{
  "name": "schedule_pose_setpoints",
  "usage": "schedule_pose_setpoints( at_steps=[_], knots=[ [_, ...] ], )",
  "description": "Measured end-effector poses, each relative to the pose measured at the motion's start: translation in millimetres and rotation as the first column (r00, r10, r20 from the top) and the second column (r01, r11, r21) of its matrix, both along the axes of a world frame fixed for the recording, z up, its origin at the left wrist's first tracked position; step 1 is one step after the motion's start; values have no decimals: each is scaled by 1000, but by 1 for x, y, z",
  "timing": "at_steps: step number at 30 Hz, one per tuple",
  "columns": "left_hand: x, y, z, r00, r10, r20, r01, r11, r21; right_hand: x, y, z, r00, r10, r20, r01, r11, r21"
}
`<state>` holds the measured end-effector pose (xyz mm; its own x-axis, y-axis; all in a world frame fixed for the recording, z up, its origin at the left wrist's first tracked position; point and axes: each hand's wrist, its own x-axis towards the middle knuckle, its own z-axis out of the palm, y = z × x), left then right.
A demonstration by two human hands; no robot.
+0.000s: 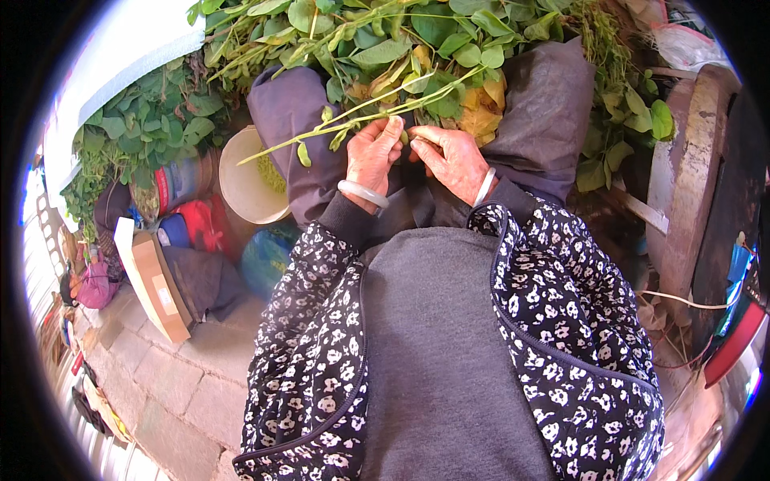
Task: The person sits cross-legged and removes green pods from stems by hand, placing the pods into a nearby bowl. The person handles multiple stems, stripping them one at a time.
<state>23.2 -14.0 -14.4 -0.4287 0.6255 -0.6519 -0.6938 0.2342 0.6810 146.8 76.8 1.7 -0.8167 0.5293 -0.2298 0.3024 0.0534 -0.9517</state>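
My left hand (374,153) is closed around a thin green bean stalk (427,101), which slants across above both hands. A few plump pods (304,154) hang from its left end, and they look like soybean pods. Fingers curled, my right hand (451,157) pinches a small green pod (404,137) between the two hands. The fingertips partly cover this pod. Beyond my hands, a large heap of leafy bean plants (379,54) lies over and between my knees. Some of its leaves (483,114) have turned yellow.
Left of my knee stands a pale bucket (246,180) with green pods or beans inside. Near it are a blue-green plastic bag (264,258), a cardboard box (157,282) and more leafy plants (141,120). Another person (96,282) is at far left. A worn wooden piece (692,180) stands at right.
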Motion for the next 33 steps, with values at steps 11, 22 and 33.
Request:
schedule_pose_setpoints(
  at_steps=[11,22,33],
  knots=[
    [-10,-14,0,981,-120,150,103,988,117,-5,18,-1,990,119,69,-32,686,-727],
    [-9,-26,8,915,-309,-259,326,945,25,-7,1,-3,996,-31,87,72,853,-517],
    [-15,-24,-1,982,-170,86,160,981,107,-14,-10,-28,997,18,70,5,951,-309]
  ],
)
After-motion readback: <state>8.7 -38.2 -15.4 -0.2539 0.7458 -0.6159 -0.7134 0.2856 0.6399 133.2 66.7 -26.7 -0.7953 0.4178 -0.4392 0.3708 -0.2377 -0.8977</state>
